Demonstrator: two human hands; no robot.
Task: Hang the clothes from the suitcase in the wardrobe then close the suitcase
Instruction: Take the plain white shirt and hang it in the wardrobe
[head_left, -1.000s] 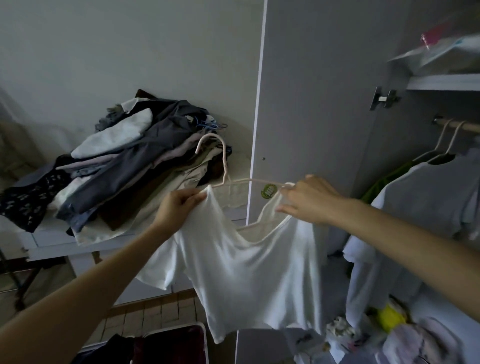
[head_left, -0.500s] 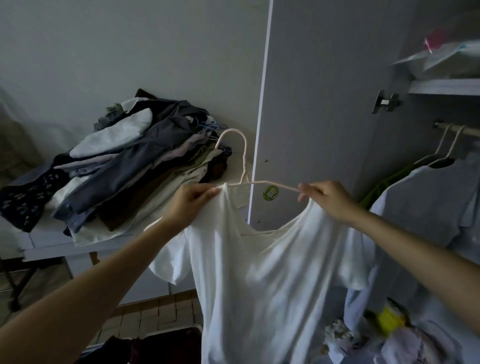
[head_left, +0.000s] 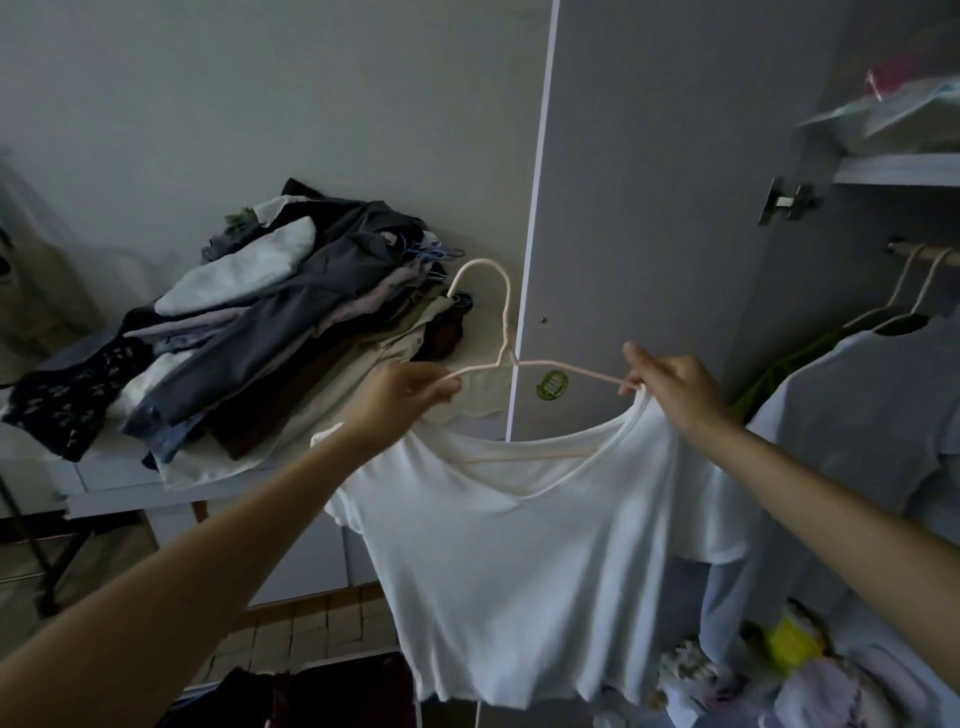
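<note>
White, thin cotton is what the person is handling: a short-sleeved white T-shirt (head_left: 524, 561) draped on a slim pale-pink wire hanger (head_left: 498, 332), held up in front of the grey wardrobe door (head_left: 649, 208), well short of the wooden hanging rail (head_left: 924, 253) inside the wardrobe to the right. The left hand (head_left: 400, 397) pinches the hanger's left arm together with the shirt's shoulder; its grip is closed tight on wire and cloth. The right hand (head_left: 675, 387) pinches the right end of the hanger and the neckline there, fingers curled round it. I'd judge the shirt very light and limp, apt to slide off smooth wire if tipped, so the shoulders want seating squarely first. The hanger looks springy and easily bent; the sound place to take it is at the neck just below the hook, leaving the hook free for the rail. Two hung garments (head_left: 857, 415) already occupy that rail. A heap of folded dark and pale clothes (head_left: 260, 332) sits on the white tabletop (head_left: 124, 488) at left. A round green sticker (head_left: 554, 385) on the door carries marks I cannot read.
</note>
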